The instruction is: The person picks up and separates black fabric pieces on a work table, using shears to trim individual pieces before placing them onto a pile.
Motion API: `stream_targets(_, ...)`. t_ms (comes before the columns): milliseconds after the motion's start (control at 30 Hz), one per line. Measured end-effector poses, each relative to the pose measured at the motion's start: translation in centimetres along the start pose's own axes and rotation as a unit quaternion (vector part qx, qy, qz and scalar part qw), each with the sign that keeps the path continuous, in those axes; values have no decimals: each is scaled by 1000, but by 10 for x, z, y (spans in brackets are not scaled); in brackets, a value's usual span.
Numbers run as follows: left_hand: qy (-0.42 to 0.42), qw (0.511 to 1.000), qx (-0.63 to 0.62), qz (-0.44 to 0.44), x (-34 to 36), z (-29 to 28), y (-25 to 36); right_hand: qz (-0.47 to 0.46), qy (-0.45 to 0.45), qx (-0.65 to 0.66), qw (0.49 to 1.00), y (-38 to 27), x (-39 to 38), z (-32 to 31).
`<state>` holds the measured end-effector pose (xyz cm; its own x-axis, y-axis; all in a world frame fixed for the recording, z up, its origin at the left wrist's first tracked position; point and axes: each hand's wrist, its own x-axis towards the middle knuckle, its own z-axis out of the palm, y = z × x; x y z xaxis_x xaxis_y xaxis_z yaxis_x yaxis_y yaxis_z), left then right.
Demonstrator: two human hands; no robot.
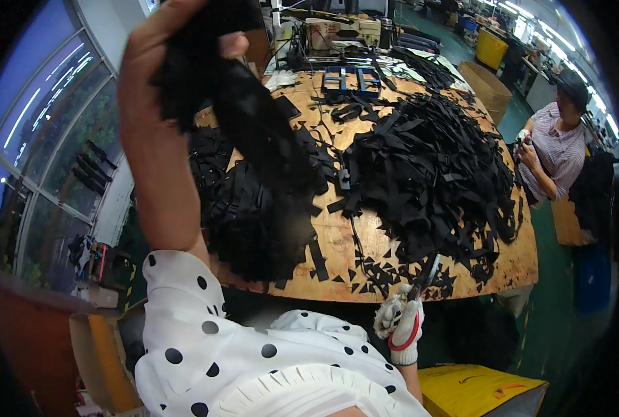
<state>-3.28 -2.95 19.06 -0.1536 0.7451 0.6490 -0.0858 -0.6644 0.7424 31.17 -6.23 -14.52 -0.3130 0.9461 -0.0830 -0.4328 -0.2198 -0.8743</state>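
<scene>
Head view: black fabric strips (254,118) bunched, limp, blurred

I can read no text, label, number or sign here, and the dark marking (472,379) on the yellow package (440,395) low to my right is too indistinct.

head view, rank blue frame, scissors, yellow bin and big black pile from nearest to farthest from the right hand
From the right hand:
1. scissors, held in it
2. big black pile, right side of the table
3. blue frame, toward the table's far end
4. yellow bin, beyond the table, right
</scene>
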Motion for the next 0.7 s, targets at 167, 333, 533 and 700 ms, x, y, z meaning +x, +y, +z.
stream_targets(167,97,962,227,-116,18,-51,-5,88,27,31,995,-2,3,7)
stream_targets(333,86,841,505,-175,14,-125,-179,82,33,-6,996,6,6,7)
stream_targets(533,102,618,718,-302,-59,-141,-337,56,36,-172,983,5,4,0)
stream_targets(700,114,626,644,-425,-36,-159,-347,90,86,-123,985,4,0,2)
